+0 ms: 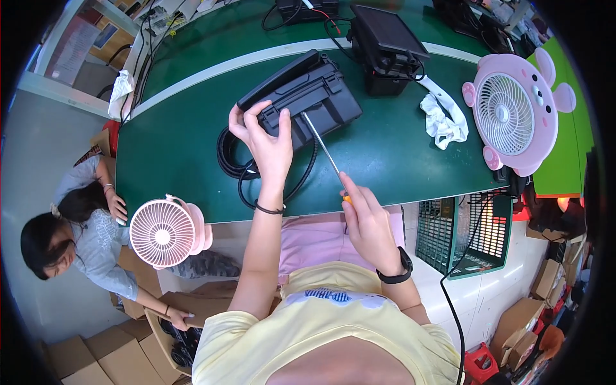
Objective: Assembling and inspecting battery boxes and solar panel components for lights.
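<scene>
Nearest me, I see the right hand (372, 226) curled shut around the orange handle of a screwdriver (326, 147), its straight, shiny metal shaft slanting up to the near side of a black case (321, 90). Near-left of the case is a peach plastic fan (162, 237) with a round, finely ribbed grille. The left hand (271, 147) is partly open, thumb and fingers spread, fingertips against the case's left part. The case lies on the smooth green tabletop (186, 173): matte, boxy, with ridged edges. A dark cable (226, 154) coils left of it. Well right of the case I have crumpled white cloth (439, 122), then a pink fan (504, 115) with rounded ears. Beyond the case, rightward, sits a black box (388, 35) with a flat top panel. Far left of the case, a pale sheet (72, 48) bears writing too small for me to make out.
</scene>
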The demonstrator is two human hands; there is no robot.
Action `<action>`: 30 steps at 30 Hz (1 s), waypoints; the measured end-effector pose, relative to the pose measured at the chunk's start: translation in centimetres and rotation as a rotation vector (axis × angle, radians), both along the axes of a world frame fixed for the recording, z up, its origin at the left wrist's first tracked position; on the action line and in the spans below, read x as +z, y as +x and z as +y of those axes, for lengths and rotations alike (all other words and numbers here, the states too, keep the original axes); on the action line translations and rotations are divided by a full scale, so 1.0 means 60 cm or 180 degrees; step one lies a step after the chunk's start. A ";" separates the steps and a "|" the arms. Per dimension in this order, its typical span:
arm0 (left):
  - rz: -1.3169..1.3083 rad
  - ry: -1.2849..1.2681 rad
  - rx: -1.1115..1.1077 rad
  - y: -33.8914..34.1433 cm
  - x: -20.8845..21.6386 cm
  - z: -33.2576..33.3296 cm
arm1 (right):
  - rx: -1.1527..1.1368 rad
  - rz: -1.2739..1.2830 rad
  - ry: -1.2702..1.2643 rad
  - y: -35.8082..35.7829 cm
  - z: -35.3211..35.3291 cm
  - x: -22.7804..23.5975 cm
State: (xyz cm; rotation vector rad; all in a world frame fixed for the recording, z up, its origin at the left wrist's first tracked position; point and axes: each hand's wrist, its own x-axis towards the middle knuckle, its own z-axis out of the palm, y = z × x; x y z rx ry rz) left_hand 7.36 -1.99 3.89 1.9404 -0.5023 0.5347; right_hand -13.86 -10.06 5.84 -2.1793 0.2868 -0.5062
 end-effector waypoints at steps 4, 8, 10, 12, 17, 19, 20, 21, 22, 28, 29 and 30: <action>0.0048 -0.0124 -0.0059 0.000 0.007 0.002 | -0.0019 0.0013 -0.0176 0.005 0.007 0.000; 0.0079 -0.0147 -0.0047 0.004 0.006 0.000 | -0.0023 0.0082 -0.0364 0.011 0.006 -0.001; 0.0050 -0.0103 -0.0021 0.001 0.006 0.000 | -0.0042 0.0075 -0.0437 0.011 0.008 -0.001; 0.0019 -0.0065 0.0003 0.000 0.007 -0.001 | -0.0028 0.0211 -0.0552 0.010 0.009 -0.002; -0.0052 -0.0035 0.0041 0.000 0.005 0.000 | -0.0059 0.0082 -0.0379 0.014 0.014 -0.019; -0.0041 -0.0061 0.0024 -0.002 0.007 -0.001 | -0.0077 0.0025 -0.0332 0.015 0.015 -0.025; -0.0030 -0.0088 0.0008 -0.003 0.008 -0.001 | -0.0091 0.0006 -0.0322 0.015 0.015 -0.028; -0.0034 -0.0085 0.0006 -0.003 0.008 -0.001 | -0.0104 -0.0014 -0.0311 0.014 0.015 -0.029; -0.0016 -0.0116 -0.0007 -0.002 0.008 -0.001 | -0.0103 -0.0025 -0.0308 0.015 0.015 -0.029; -0.0005 -0.0139 -0.0026 -0.001 0.003 -0.002 | -0.0121 -0.0205 -0.0142 0.016 0.011 -0.037; 0.0020 -0.0140 -0.0033 -0.002 0.003 -0.003 | 0.0069 -0.0027 0.0822 0.014 0.007 -0.035; 0.0045 -0.0142 -0.0043 -0.002 0.003 -0.005 | 0.0259 0.0152 0.1785 0.011 0.002 -0.032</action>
